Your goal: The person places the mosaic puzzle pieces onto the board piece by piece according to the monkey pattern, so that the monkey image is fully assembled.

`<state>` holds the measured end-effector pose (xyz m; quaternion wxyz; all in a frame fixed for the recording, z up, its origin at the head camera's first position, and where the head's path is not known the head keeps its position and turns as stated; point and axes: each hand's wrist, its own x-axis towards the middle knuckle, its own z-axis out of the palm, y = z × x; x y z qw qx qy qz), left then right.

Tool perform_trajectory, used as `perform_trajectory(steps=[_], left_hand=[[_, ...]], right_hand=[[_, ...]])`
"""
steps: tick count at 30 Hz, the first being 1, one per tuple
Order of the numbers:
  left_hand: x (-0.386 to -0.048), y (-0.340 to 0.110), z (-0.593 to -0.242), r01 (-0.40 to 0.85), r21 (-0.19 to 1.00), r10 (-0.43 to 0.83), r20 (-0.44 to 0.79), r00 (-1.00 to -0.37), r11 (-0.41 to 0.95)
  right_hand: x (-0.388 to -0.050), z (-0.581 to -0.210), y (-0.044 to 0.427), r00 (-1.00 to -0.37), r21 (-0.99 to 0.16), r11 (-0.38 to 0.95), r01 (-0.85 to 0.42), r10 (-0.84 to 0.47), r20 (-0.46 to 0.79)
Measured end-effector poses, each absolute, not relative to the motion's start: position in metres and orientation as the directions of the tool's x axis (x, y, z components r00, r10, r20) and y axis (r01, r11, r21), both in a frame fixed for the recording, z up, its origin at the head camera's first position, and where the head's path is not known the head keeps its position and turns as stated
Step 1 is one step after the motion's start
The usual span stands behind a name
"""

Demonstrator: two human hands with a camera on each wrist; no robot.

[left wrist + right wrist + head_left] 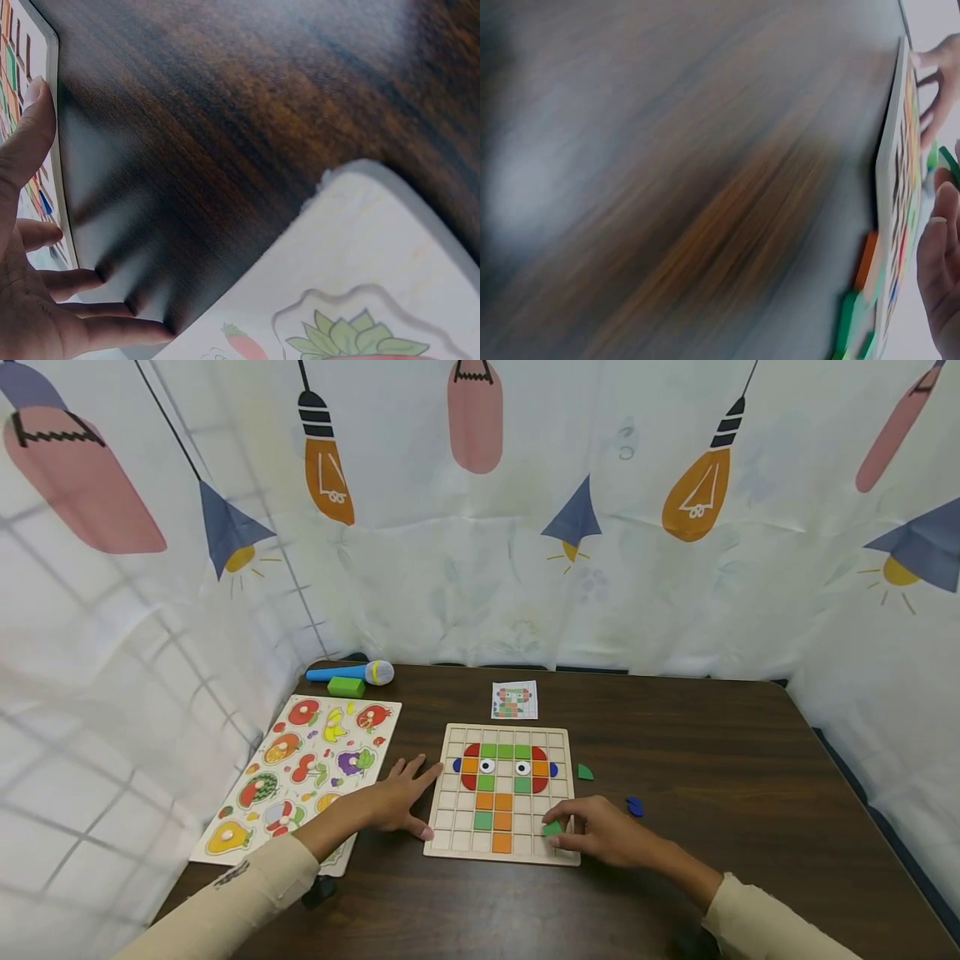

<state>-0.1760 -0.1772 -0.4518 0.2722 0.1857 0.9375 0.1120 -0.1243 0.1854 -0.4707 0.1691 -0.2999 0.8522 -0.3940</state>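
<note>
A wooden grid board [457,818] lies on the table, with red, orange, green and blue tiles and two eye tiles set in its squares. My left hand [395,799] is spread at the board's left edge, thumb and fingertips touching it; the thumb [37,124] shows on the rim in the left wrist view. Over the board's lower right squares, my right hand [600,832] pinches a small green tile [552,829] between thumb and fingers. The green tile [949,162] appears edge-on in the right wrist view, and its full outline is partly hidden.
A picture card [514,700] lies behind the board. Right of it are a green quarter-round tile [585,772] and blue tiles [634,807]. A fruit puzzle board [258,822] lies left, with a green block [347,687] and toy microphone [348,673] behind it.
</note>
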Motion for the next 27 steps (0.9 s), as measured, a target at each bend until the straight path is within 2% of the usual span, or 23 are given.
perform_trajectory(steps=[9,17,27], left_hand=[[-0.173,-0.178,-0.452,0.295,0.334,0.426,-0.447,-0.786,0.895],[-0.171,-0.178,-0.448,0.290,0.340,0.425,-0.445,-0.788,0.895],[-0.172,-0.178,-0.449,0.293,0.343,0.429,-0.444,-0.787,0.892]], right_hand=[[-0.128,-0.467,0.155,-0.736,-0.807,0.457,-0.374,-0.675,-0.041],[-0.131,-0.464,0.129,-0.736,-0.803,0.480,-0.354,-0.672,-0.078],[-0.131,-0.467,0.098,-0.745,-0.781,0.493,-0.384,-0.665,-0.053]])
